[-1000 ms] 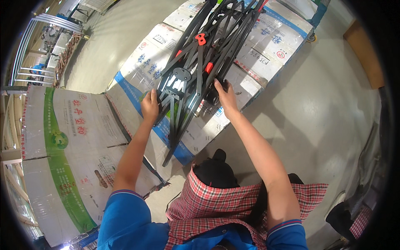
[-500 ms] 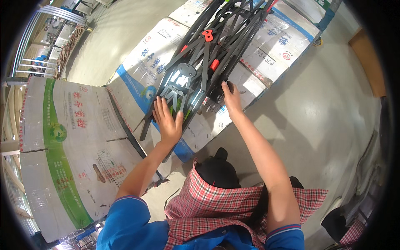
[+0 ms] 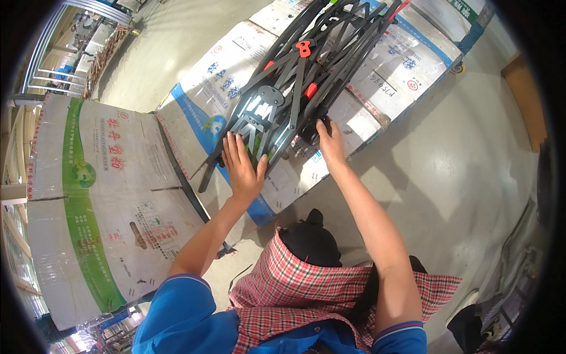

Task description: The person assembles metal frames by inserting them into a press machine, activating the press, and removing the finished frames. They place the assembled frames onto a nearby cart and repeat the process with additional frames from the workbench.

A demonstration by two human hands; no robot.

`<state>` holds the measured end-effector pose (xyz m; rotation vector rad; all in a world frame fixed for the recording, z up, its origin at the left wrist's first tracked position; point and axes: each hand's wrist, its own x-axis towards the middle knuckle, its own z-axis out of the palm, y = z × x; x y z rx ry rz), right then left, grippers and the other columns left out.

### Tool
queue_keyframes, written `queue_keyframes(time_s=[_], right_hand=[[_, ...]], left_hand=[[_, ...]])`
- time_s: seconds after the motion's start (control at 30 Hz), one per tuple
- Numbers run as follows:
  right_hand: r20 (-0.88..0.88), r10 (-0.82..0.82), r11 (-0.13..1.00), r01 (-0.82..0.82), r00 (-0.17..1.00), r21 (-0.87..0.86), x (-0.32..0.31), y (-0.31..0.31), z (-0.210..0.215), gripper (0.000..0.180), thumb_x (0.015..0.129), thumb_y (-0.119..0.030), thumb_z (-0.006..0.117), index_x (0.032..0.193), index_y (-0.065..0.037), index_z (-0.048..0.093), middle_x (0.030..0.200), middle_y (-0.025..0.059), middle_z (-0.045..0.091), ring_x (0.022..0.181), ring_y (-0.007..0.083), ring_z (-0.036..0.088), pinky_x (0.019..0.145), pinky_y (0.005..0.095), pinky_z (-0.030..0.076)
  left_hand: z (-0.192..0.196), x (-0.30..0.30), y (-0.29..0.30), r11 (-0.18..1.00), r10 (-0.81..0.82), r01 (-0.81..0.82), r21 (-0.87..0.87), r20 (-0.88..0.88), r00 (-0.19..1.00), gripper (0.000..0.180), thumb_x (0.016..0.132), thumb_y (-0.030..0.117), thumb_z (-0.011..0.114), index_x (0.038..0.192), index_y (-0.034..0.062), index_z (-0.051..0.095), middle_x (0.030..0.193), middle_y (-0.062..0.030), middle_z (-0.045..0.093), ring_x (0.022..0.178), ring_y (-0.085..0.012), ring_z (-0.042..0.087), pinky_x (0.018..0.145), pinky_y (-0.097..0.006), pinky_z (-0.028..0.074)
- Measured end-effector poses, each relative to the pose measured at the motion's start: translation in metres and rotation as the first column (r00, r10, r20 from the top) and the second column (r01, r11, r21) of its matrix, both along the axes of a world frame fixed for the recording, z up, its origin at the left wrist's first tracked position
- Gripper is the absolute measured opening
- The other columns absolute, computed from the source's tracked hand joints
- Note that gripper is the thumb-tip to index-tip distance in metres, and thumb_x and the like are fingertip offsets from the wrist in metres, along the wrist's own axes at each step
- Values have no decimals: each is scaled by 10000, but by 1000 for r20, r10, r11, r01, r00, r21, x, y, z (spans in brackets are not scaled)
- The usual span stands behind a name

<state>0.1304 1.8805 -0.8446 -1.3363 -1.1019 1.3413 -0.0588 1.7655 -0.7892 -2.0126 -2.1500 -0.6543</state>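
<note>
A folded black frame (image 3: 299,88) of thin bars, hinged together and trimmed with red joints (image 3: 311,90), lies on the desk (image 3: 439,79), running away from both hands. The left hand (image 3: 243,171) is open, fingers spread over the frame's near end; a round grey plate (image 3: 270,95) sits just beyond its fingertips. The right hand (image 3: 331,144) is closed about a round black part (image 3: 309,131) at the frame's right side, its underside hidden.

The bars look stiff and smooth, the bundle long and probably fairly heavy, though its hinges may let it splay and pinch. The thick outer bars on either side seem the surest hold, better than the thin loose links by the left hand.

Printed cardboard (image 3: 289,186) covers the desk under both hands. Left of the left hand stands another cardboard-covered surface (image 3: 124,194); well right of the right hand is a brown box (image 3: 525,100).
</note>
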Motion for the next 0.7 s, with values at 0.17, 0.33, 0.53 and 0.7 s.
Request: queue_keyframes(time_s=[0.17, 0.33, 0.53, 0.7], right_hand=[[131, 4, 996, -16, 991, 89, -1, -3, -9, 498, 895, -295, 552, 1215, 79, 476, 1168, 240, 536, 1097, 357, 515, 931, 387, 400], [282, 42, 968, -109, 959, 227, -2, -13, -13, 517, 882, -249, 568, 1265, 69, 430, 1213, 239, 494, 1143, 380, 468, 957, 398, 385], [377, 179, 959, -246, 909, 137, 11, -11, -4, 502, 863, -220, 584, 1253, 66, 450, 1225, 230, 490, 1148, 372, 477, 968, 394, 391], [627, 125, 845, -414, 769, 339, 44, -1, 46, 400, 837, -162, 606, 1190, 5, 521, 1222, 160, 506, 1112, 343, 508, 942, 379, 418]], left_hand=[[1, 1, 1, 1000, 1, -1, 0, -21, 1000, 714, 871, 312, 566, 1358, -110, 261, 1431, -319, 199, 1311, -490, 219, 1046, -572, 202], [-1, 12, -15, 999, 5, -6, -51, -18, 1000, 739, 860, 299, 567, 1366, -117, 225, 1420, -323, 211, 1299, -492, 237, 1041, -567, 218], [7, 33, -46, 990, -27, 33, -137, 42, 999, 774, 839, 275, 590, 1367, -125, 190, 1419, -350, 160, 1301, -505, 211, 1053, -558, 200], [17, 54, -68, 979, -79, 112, -172, 185, 980, 643, 839, 260, 605, 1314, -92, 350, 1429, -340, 179, 1323, -500, 193, 1068, -548, 181]])
